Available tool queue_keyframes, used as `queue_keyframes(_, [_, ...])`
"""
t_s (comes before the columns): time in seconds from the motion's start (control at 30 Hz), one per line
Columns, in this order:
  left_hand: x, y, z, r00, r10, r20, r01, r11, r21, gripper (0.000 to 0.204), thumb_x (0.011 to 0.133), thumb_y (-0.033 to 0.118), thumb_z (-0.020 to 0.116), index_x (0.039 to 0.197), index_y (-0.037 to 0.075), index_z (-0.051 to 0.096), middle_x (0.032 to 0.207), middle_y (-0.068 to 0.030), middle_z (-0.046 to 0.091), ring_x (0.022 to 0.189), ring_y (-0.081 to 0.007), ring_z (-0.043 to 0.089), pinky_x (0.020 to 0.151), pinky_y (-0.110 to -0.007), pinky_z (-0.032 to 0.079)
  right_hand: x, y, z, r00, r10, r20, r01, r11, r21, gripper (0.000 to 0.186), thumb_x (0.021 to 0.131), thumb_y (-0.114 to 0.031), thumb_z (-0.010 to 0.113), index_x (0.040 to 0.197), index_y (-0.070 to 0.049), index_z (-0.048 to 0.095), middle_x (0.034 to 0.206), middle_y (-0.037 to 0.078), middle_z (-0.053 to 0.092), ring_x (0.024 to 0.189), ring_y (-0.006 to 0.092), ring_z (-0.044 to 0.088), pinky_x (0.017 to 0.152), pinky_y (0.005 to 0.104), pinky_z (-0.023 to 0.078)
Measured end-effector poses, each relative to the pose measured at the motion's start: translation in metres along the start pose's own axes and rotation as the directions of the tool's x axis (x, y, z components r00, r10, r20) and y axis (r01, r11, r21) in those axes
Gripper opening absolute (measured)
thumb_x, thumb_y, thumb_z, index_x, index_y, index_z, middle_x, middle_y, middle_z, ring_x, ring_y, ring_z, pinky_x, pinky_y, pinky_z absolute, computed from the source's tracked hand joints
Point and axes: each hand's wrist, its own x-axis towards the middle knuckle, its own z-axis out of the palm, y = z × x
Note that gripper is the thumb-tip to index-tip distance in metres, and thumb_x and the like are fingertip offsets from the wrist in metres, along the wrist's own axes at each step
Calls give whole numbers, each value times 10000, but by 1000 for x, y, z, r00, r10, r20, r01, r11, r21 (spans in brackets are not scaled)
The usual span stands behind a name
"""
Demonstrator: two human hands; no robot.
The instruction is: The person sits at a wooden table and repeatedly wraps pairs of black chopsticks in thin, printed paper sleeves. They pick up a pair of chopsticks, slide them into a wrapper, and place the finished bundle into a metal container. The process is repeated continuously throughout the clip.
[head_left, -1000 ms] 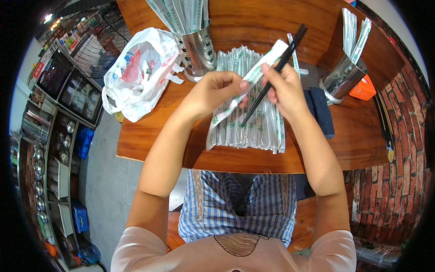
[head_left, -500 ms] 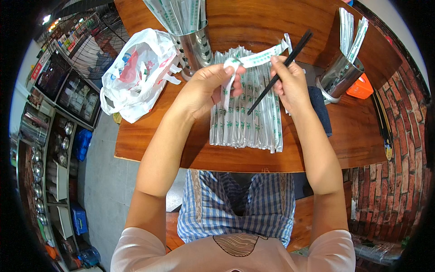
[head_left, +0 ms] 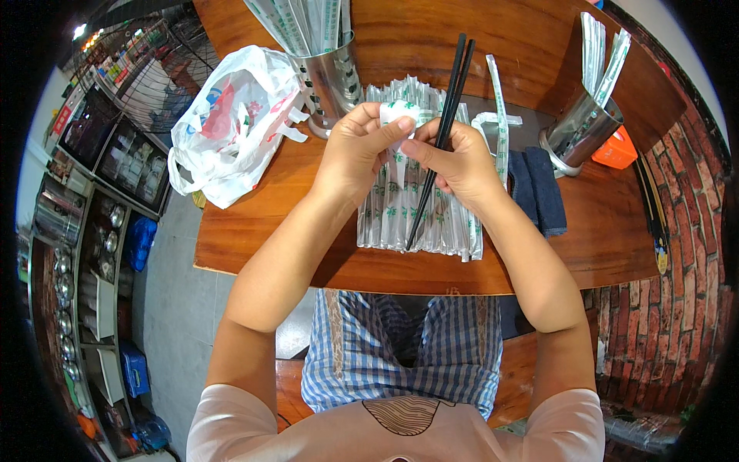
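Observation:
Between thumb and fingers, my left hand (head_left: 356,146) pinches a white chopstick wrapper (head_left: 398,114) with green print, now bunched up small. My right hand (head_left: 454,160) is closed around a pair of black chopsticks (head_left: 451,96), which stand out above and below it at a steep slant. Its thumb tip meets the lower edge of the wrapper, close to my left thumb. Under both hands, a row of chopsticks in clear and green printed sleeves (head_left: 381,219) lies side by side on the wooden table (head_left: 265,242). The fingers hide part of the wrapper.
A white plastic bag (head_left: 231,131) lies at the left. Metal holders of wrapped chopsticks stand at the back left (head_left: 332,77) and right (head_left: 583,131). Loose wrapper strips (head_left: 499,115) and a dark folded cloth (head_left: 543,192) are right of the row, and an orange box (head_left: 616,150) is beyond.
My hands have come together, and the wrapper that was stretched between them is now bunched at the fingertips. The chopsticks have swung more upright as my right hand moved left.

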Motion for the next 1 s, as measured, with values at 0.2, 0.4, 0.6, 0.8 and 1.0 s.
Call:
queue_keyframes(0.2, [-4, 4, 3, 997, 4, 73, -4, 1000, 4, 171, 919, 161, 662, 1050, 66, 609, 969, -31, 671, 879, -116, 630, 764, -271, 510, -1, 1, 2, 998, -49, -43, 52, 997, 56, 251, 836, -279, 770, 807, -57, 656, 606, -20, 538, 422, 35, 419, 393, 192, 310])
queue_keyframes(0.4, [-10, 24, 4, 972, -140, 190, 166, 978, -127, 227, 953, 272, 612, 1059, 73, 630, 932, -9, 655, 810, -90, 597, 724, -243, 477, 7, 7, -23, 995, -78, 61, 61, 969, 239, 227, 871, -279, 731, 860, -72, 638, 604, 2, 549, 400, 22, 397, 359, 165, 254])
queue_keyframes(0.6, [-10, 19, -4, 963, -168, 212, 164, 986, 38, 156, 953, 216, 615, 990, 74, 668, 857, -3, 656, 762, -94, 593, 701, -218, 464, 2, -1, -19, 994, -78, 70, 63, 977, 202, 220, 886, -266, 709, 820, -82, 609, 601, 3, 547, 397, 10, 398, 338, 157, 248])
queue_keyframes(0.8, [9, 20, -27, 994, 42, 97, -93, 781, 617, 186, 951, 219, 618, 968, 37, 651, 795, 11, 608, 705, -65, 542, 639, -216, 435, 10, -1, -38, 980, -199, 23, 137, 751, 645, 78, 947, -147, 592, 905, -82, 599, 596, -19, 543, 395, 16, 419, 306, 154, 275])
queue_keyframes(1.0, [10, 27, -52, 988, 141, -63, 32, 215, 976, 235, 839, 211, 607, 945, 24, 702, 801, -171, 684, 784, -307, 665, 735, -392, 501, 21, -1, -68, 962, -255, -93, 218, 524, 823, 117, 981, -184, 550, 885, -119, 535, 662, -43, 503, 433, 13, 352, 344, 163, 251])
